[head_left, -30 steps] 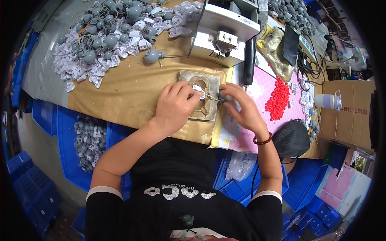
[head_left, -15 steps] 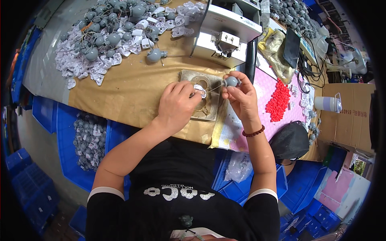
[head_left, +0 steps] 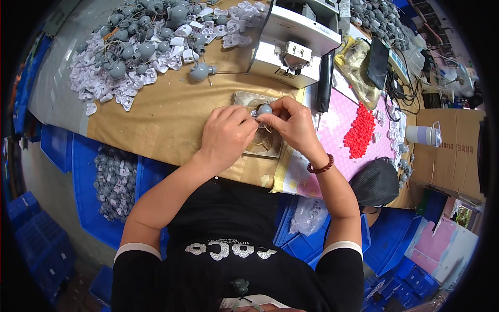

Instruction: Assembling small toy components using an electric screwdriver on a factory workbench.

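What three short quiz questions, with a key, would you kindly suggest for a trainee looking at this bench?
1. On which wrist is the beaded bracelet worn?
2. True or false: the red pieces lie to the left of the metal block.
3. What is at the fingertips of the right hand? (a) a bottle, (b) a round grey part, (c) a phone.

Key: 1. The right wrist. 2. False; they lie to its right. 3. b.

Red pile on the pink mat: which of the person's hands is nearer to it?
Right. The right hand, holding a grey ball, is left of the red pile and apart from it; the left hand is farther left, by the metal block.
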Available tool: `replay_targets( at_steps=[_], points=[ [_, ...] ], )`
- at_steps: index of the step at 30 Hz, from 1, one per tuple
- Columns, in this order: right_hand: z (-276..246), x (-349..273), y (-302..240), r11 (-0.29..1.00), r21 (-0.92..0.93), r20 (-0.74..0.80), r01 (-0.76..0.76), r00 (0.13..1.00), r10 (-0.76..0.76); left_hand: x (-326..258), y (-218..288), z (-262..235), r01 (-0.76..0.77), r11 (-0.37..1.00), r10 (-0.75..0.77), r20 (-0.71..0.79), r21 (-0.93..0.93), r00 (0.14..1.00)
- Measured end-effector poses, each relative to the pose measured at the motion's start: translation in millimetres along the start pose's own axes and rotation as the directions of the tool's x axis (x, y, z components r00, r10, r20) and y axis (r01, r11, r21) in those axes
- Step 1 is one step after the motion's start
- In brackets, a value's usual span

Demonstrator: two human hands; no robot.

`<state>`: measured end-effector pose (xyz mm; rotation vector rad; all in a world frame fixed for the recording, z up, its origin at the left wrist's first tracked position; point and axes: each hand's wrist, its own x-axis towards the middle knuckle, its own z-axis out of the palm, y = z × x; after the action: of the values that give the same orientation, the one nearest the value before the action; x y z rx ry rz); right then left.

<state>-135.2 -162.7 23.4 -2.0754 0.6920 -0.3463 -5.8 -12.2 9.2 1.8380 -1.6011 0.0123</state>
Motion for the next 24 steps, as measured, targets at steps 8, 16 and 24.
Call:
replay_targets(
  at_steps=[8, 16, 24],
  points=[
    [12.2, -5.1, 4.6, 0.973, -0.214, -0.102, 0.083, 0.989, -0.107, 20.2, -2.0, -7.2, 0.052, 0.997, -0.046, 0.092, -0.060, 0.995],
    [-52.3, 31.7, 45.0, 0.941, -0.317, -0.601, 0.121, 0.741, -0.298, 24.1, 3.7, -4.6, 0.088, 0.995, -0.094, 0.179, 0.040, 0.979],
    [-81.7, 71.3, 94.3, 0.955, -0.072, -0.433, -0.288, 0.871, 0.230, 25.6, 3.1, -2.0, 0.078, 0.996, -0.072, 0.124, -0.044, 0.990]
  ],
)
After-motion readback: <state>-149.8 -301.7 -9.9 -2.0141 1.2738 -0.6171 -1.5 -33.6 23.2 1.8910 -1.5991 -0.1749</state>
